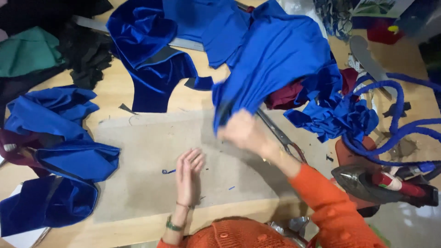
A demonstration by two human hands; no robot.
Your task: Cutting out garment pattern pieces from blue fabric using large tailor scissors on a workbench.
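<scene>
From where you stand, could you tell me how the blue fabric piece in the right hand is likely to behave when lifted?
The blue fabric piece will probably be floppy: it bunches into folds where the right hand grips it. It looks light, since one hand lifts it. It may snag the scissors lying partly under it.

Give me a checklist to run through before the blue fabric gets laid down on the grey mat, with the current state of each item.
1. Right hand has a grip on the blue fabric: ok, it bunches the lower edge, though the hand is motion-blurred.
2. Left hand free: ok, it rests flat and open on the grey mat.
3. Mat free of scraps: not ok, a small blue thread scrap lies beside the left hand.
4. Scissors out of the way: not ok, they lie at the mat's right edge under the lifted fabric.
5. Iron clear of the cloth: ok, it sits apart at the right.
6. Iron hot or cold: cannot tell.
</scene>
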